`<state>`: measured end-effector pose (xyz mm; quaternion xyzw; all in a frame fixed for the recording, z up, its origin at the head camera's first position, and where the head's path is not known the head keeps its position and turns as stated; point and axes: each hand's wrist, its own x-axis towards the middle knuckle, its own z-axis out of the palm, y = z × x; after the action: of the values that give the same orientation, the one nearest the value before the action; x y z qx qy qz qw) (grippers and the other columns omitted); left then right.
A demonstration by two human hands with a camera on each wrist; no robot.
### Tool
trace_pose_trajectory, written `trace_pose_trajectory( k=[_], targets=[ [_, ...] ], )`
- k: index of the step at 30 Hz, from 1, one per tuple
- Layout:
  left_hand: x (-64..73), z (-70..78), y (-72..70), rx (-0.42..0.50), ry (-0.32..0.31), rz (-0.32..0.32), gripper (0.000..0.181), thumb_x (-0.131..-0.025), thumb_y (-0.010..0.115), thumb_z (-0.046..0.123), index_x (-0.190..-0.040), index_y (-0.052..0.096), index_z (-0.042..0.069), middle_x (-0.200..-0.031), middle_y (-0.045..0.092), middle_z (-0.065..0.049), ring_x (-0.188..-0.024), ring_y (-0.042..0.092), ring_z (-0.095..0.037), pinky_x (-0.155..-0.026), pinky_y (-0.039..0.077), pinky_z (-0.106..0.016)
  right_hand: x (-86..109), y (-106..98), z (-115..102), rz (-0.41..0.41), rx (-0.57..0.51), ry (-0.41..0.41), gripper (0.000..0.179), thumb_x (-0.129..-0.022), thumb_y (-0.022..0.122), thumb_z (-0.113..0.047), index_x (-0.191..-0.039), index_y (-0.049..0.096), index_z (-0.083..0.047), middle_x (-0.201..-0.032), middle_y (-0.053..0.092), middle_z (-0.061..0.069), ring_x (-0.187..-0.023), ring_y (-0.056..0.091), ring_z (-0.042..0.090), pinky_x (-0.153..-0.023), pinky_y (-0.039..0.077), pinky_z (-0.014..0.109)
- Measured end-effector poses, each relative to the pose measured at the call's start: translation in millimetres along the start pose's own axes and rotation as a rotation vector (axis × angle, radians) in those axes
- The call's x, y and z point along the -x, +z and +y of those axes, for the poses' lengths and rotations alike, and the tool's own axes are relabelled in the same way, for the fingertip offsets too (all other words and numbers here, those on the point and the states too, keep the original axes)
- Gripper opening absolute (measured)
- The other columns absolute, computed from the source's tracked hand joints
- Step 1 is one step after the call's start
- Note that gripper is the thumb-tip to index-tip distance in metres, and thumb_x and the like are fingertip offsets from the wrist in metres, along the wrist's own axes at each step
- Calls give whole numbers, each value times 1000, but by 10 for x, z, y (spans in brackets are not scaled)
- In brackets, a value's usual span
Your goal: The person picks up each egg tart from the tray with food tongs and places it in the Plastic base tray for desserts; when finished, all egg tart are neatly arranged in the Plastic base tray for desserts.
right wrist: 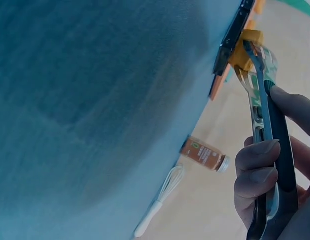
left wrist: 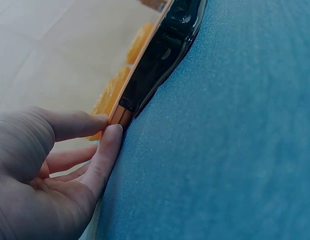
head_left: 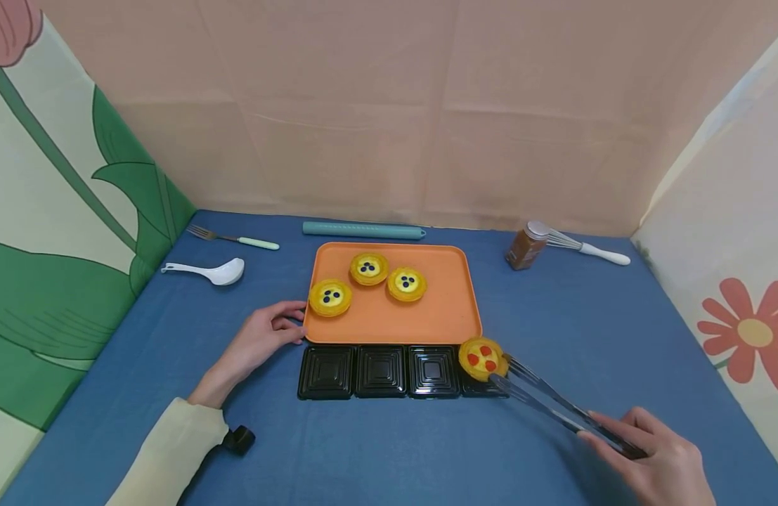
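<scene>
My right hand [head_left: 663, 453] grips a pair of metal tongs [head_left: 547, 393] with dark handles. Between the tongs' tips is a yellow tart [head_left: 474, 357] with red dots, at the rightmost compartment of a black tray [head_left: 325, 374]; whether it touches the tray I cannot tell. Beside the black tray's far edge lies an orange tray [head_left: 442, 295]. On it sit three tarts with dark blue dots: one tart [head_left: 329, 298] at the left, another tart [head_left: 368, 268] behind, a third tart [head_left: 406, 284] to the right. At its near left corner, my left hand [left wrist: 55, 165] pinches the orange tray's edge.
At the back left lie a fork [head_left: 257, 243] and a white ladle [head_left: 221, 273]. A teal rod [head_left: 363, 230] lies behind the orange tray. A brown jar [head_left: 526, 249] and a whisk [head_left: 600, 253] are at the back right. Walls of cloth border the blue table [head_left: 376, 450].
</scene>
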<state>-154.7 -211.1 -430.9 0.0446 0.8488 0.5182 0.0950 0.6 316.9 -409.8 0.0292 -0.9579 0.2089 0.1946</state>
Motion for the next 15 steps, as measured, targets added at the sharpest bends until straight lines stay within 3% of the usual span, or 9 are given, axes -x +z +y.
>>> trace_pose_trajectory(
  k=[15],
  targets=[
    [-9,-18,2,3,-1,3,53,-96,69,10,-144,50,-2,-123,61,-19,-86,69,-22,-81,56,-28,14,-26,11,-48,49,37,41,-62,96,-19,-99,82,-8,-74,41,-5,-55,34,2,-47,27,22]
  ],
)
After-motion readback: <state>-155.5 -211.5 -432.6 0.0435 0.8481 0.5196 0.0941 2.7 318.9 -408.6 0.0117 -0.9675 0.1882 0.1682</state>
